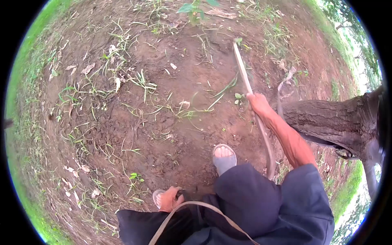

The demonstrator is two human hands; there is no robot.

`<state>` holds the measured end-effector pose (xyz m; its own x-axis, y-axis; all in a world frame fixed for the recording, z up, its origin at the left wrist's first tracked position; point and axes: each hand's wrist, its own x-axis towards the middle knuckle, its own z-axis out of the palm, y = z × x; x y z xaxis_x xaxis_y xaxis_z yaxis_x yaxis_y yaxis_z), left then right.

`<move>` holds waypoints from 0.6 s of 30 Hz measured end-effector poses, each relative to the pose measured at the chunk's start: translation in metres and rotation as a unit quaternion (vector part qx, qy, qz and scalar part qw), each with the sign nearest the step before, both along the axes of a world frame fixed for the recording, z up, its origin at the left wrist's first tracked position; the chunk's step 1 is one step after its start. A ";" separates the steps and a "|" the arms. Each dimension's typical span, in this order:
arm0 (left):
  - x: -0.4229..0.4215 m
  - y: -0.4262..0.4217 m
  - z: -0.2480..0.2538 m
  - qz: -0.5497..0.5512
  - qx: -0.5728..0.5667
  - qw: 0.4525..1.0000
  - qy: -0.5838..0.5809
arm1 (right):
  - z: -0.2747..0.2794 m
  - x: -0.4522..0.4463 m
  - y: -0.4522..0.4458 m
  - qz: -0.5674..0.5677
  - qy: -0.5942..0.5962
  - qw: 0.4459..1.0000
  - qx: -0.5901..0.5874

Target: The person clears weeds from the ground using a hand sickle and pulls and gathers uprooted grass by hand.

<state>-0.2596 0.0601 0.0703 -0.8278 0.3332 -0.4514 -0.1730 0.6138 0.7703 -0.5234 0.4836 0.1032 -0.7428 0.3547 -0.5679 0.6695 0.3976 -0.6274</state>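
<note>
Strap: a pale band (197, 203) arching over the dark trousers (249, 196).
Left hand: low by the left sandal (157, 197), fingers bent; the left hand (169, 199) hides its underside, so I cannot tell whether it grips anything.
Right sandal: flat on the ground (196, 157), the right sandal (225, 163) between the left hand and the stick (242, 69).
Right hand: fingers wrapped closed around the stick's middle, the right hand (258, 104) well ahead of the knee.
Stick: towards the ground's right edge, slanting from beside the knee to a pale far end.
Good handling: a firm, mid-length grip should steady it best; keeping it clear of toes and trunk seems wise.
Trunk: rough-barked, the trunk (322, 118) at the ground's right edge.
Plant: leafy, the plant (195, 9) at the far edge.
</note>
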 end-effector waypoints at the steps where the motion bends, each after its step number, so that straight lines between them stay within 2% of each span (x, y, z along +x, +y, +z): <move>1: -0.004 0.002 0.006 0.000 -0.014 1.000 0.011 | -0.012 -0.009 0.001 0.021 0.014 0.999 0.038; 3: -0.003 0.003 0.005 0.002 -0.014 1.000 0.020 | -0.013 -0.006 -0.001 0.039 0.024 0.996 0.078; 5: 0.000 0.000 -0.005 -0.002 -0.010 1.000 0.014 | -0.005 0.003 -0.002 -0.043 0.024 0.998 -0.048; 8: 0.010 -0.002 -0.011 -0.003 -0.011 1.000 0.023 | 0.001 0.035 0.009 -0.015 -0.036 0.998 -0.049; 10: 0.013 -0.001 -0.018 0.011 -0.008 0.999 0.051 | -0.030 0.076 0.017 0.089 0.067 0.987 0.115; 13: 0.013 0.000 -0.018 0.018 -0.027 0.999 0.015 | -0.036 0.081 0.001 0.093 0.043 0.987 0.127; 15: 0.010 -0.002 -0.013 -0.003 -0.045 0.998 0.034 | -0.047 0.031 -0.007 0.110 0.090 0.984 0.104; 17: -0.001 0.004 0.002 -0.034 -0.077 0.996 0.037 | -0.049 -0.040 -0.022 0.102 0.035 0.991 0.085; 18: -0.001 -0.001 -0.002 -0.041 -0.080 0.995 0.036 | -0.046 -0.062 -0.030 0.078 0.063 0.993 0.056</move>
